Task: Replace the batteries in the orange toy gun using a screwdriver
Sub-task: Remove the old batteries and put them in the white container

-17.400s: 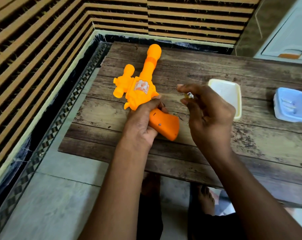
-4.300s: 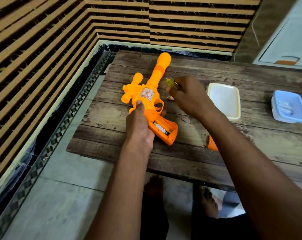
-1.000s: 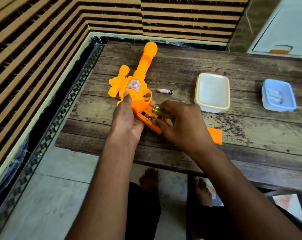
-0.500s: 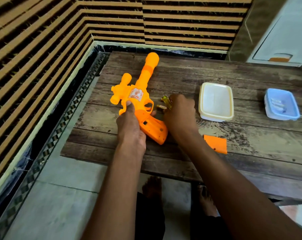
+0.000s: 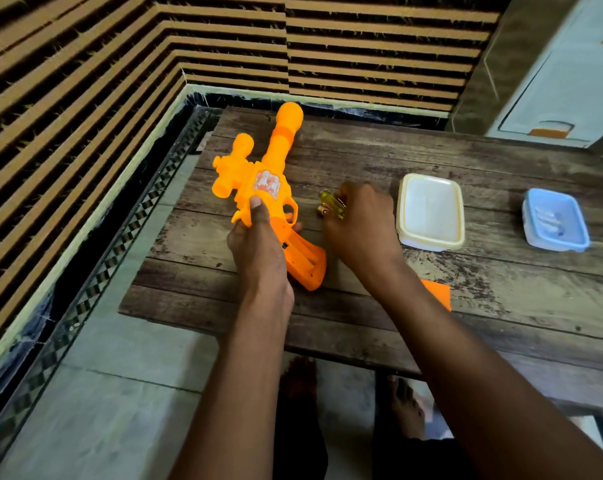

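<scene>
The left hand (image 5: pixel 258 251) grips the orange toy gun (image 5: pixel 269 199) at its body near the counter's (image 5: pixel 501 306) left edge, the open handle toward the near edge. Just beside it, the right hand (image 5: pixel 359 226) grips a yellow-handled screwdriver (image 5: pixel 332 203) over a battery (image 5: pixel 321 211).

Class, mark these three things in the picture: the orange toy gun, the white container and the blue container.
orange toy gun (image 5: pixel 263 183), head view, on the sticker on its body.
white container (image 5: pixel 430 207), head view, on its flat middle.
blue container (image 5: pixel 582 242), head view, on its near right rim.
</scene>
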The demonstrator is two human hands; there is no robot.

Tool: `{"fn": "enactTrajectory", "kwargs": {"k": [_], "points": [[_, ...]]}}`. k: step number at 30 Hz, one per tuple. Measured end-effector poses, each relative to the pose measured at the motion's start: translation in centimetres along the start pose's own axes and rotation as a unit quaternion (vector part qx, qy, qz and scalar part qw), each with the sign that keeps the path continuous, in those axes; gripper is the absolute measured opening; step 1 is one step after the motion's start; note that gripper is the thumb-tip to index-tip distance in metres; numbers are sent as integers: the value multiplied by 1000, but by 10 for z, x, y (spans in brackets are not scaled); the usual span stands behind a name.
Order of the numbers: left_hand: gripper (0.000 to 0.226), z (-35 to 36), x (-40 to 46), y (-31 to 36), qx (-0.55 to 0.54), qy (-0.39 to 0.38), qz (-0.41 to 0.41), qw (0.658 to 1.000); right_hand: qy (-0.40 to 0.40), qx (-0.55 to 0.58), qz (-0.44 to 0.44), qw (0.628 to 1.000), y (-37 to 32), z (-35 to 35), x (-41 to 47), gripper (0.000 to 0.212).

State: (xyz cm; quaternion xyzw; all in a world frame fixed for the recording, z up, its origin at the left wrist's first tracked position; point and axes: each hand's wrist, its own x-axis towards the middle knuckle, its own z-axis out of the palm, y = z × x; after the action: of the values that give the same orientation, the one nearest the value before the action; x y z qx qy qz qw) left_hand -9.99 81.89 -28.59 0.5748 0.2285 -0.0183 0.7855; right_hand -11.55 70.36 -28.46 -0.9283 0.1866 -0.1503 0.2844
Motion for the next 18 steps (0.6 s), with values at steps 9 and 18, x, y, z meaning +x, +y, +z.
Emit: {"fn": "enactTrajectory", "kwargs": {"k": [9,18], "points": [[26,-4,-7,6,17,-29,64,997,-39,-107,-77,991,-20,-17,53,22],[31,-2,3,2,-20,-26,-21,999,-148,-247,-193,938,-3,13,110,19]]}}
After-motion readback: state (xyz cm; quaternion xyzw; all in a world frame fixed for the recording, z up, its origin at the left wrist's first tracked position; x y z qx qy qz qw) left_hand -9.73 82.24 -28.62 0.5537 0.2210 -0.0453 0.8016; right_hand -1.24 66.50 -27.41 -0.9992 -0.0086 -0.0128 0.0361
